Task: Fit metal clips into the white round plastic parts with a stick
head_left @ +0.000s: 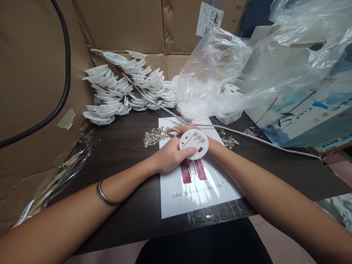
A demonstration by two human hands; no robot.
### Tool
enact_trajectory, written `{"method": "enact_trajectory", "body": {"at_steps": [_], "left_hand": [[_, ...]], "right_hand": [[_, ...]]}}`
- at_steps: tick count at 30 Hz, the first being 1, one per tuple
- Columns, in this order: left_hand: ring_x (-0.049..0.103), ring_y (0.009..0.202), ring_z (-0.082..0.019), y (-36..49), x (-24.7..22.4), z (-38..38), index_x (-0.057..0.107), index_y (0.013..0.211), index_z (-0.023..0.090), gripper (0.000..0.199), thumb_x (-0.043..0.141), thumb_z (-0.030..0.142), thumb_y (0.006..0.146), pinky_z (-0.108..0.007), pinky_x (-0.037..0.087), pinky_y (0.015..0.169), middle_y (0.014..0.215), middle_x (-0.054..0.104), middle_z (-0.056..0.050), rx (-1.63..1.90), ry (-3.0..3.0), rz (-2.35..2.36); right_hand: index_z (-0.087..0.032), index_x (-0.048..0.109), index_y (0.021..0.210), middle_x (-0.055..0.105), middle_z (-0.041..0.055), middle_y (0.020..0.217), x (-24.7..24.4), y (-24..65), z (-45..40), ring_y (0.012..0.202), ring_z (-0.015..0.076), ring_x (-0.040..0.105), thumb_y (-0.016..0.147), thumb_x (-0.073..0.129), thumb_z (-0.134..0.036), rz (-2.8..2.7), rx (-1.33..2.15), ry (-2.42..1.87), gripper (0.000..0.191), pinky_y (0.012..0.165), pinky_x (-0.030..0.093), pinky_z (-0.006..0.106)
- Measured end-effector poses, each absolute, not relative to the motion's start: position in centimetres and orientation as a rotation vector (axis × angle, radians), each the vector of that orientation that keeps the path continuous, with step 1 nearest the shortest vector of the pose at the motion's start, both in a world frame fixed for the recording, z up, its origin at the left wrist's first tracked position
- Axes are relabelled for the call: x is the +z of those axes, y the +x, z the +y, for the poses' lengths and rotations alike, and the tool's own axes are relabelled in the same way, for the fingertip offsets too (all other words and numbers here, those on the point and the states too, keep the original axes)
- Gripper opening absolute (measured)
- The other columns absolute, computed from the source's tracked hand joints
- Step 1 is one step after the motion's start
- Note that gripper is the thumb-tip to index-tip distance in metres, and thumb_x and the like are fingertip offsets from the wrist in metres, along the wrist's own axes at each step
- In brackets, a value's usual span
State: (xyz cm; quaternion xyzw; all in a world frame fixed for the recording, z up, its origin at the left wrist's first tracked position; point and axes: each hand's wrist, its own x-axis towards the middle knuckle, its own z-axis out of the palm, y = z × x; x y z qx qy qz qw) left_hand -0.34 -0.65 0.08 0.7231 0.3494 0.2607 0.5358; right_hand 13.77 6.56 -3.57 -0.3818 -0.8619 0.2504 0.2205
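- While both hands met over the printed sheet (192, 194), the left hand (167, 157) gripped a white round disc (194, 143), thumb pressed across its lower rim.
- The right hand (189, 129) sat mostly hidden behind the disc; whether its fingers were closed could not be told, though fingertips reached toward the small metal clips (155, 136) just beside it.
- The step looked like fitting a clip into the disc's slotted face.
- The next move probably called for one clip picked singly and lined up with a slot.
- Stacked white discs (123, 88) lay behind, near a plastic bag (220, 73).
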Motion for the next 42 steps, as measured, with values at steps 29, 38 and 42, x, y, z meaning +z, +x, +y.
{"method": "enact_trajectory", "body": {"at_steps": [29,38,42], "left_hand": [[0.060,0.075,-0.020,-0.1,-0.1,-0.4,0.063,0.085,0.014,0.022,0.059,0.035,0.078,-0.032,0.047,0.075,0.061,0.061,-0.002,0.731,1.546,0.840],[0.056,0.066,-0.017,-0.1,0.0,-0.5,0.060,0.076,0.014,0.023,0.054,0.035,0.082,-0.031,0.045,0.070,0.061,0.061,-0.002,0.725,1.584,0.816],[0.057,0.070,-0.018,-0.1,0.0,-0.5,0.062,0.085,0.013,0.022,0.055,0.034,0.081,-0.030,0.046,0.069,0.063,0.061,-0.002,0.753,1.567,0.815]], "right_hand": [[-0.021,0.056,0.083,0.062,-0.0014,0.076,-2.5,14.5,4.6,0.068,0.0169,0.059,0.044,0.081,-0.020,-1.986,1.193,-0.837,0.046,0.057,0.050,0.027],[-0.021,0.053,0.086,0.063,-0.0003,0.079,-3.0,14.0,5.3,0.069,0.0128,0.061,0.076,0.063,-0.035,-1.648,1.130,-0.924,0.020,0.063,0.050,0.026],[-0.019,0.053,0.082,0.067,0.0022,0.078,-2.2,13.7,4.8,0.070,0.0144,0.064,0.075,0.066,-0.039,-1.505,1.099,-0.960,0.025,0.063,0.050,0.028]]}}
